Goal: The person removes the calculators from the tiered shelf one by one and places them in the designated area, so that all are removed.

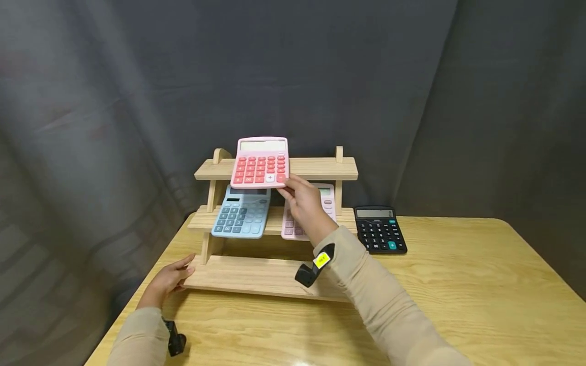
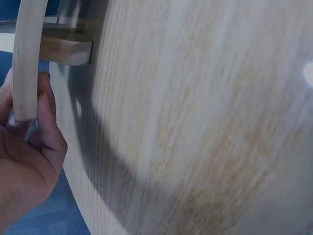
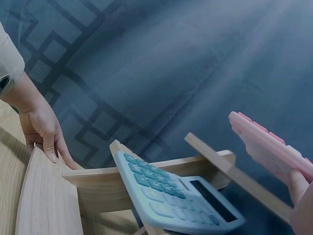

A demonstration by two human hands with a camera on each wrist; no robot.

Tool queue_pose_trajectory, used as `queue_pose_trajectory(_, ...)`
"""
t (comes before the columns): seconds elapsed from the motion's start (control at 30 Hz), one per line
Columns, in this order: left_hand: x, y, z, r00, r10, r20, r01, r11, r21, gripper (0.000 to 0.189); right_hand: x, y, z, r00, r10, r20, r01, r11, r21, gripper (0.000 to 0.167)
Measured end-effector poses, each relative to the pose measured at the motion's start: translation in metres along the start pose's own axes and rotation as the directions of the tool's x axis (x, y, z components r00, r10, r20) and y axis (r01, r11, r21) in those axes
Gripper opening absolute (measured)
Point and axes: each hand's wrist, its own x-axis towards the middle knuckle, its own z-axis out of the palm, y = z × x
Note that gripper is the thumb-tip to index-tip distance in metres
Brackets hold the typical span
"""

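Observation:
My right hand pinches the lower right corner of a pink calculator with red keys, held in front of the top tier of a wooden stepped display rack. In the right wrist view that calculator is tilted and apart from the wood. At the rack's left end, my left hand grips the bottom board, thumb and fingers on either side of it in the left wrist view. On the middle tier lean a blue calculator and a pale pink calculator, the latter partly hidden by my right hand.
A black calculator lies on the wooden table, just right of the rack. Behind the table hangs a dark grey curtain. The table's left edge runs close beside my left hand.

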Motion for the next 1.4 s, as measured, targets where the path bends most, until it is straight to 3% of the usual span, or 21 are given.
queue_pose_trajectory(0.33,-0.002,0.001,-0.001,0.999,-0.035,0.017,0.035,0.999,-0.017,0.056,-0.022,-0.025,-0.017,1.0,-0.016,0.015,0.016,1.0,0.017,0.036)
queue_pose_trajectory(0.77,-0.004,0.003,0.002,1.0,-0.016,0.021,0.017,0.999,-0.036,0.052,-0.034,-0.05,-0.048,0.999,-0.039,-0.005,0.039,0.998,0.053,0.042)
queue_pose_trajectory(1.2,-0.004,0.007,-0.005,0.999,-0.015,0.041,0.014,1.0,0.015,0.054,-0.042,-0.073,-0.092,0.998,-0.07,-0.003,0.07,0.991,0.114,0.045)
queue_pose_trajectory(1.4,-0.004,0.004,-0.004,0.999,0.003,0.052,-0.004,1.0,0.023,0.055,-0.046,-0.086,-0.115,0.994,-0.109,0.001,0.106,0.975,0.196,0.039)
